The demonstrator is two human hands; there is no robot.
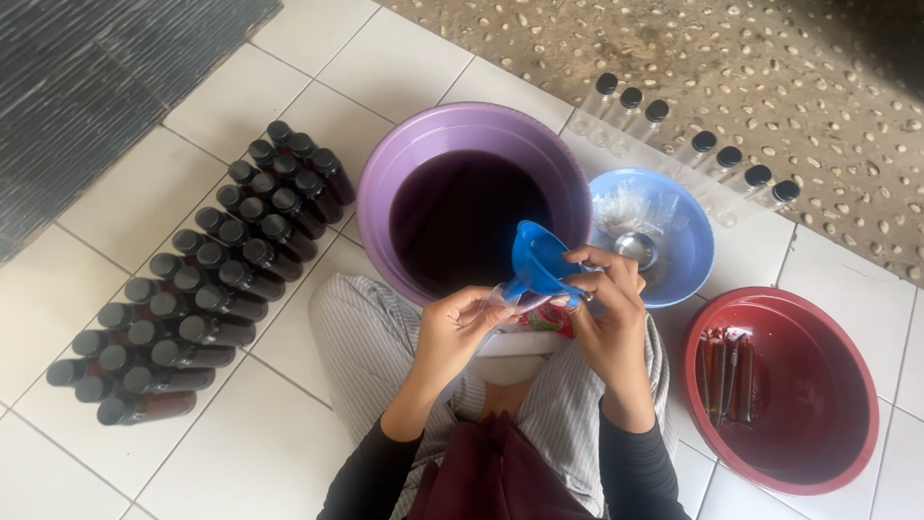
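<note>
Your right hand (606, 299) grips the blue funnel (541, 258), tilted just in front of the purple tub (385, 193) of dark liquid. Your left hand (460, 323) pinches a clear plastic pouch (502, 300) at the funnel's spout. Capped filled bottles (207, 289) lie left of the tub, a red basin (818, 453) right.

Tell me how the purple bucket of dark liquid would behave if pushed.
The purple bucket looks well filled with dark liquid, so it is probably heavy and would likely slosh. The glossy floor tiles suggest it would slide rather than tip.
</note>
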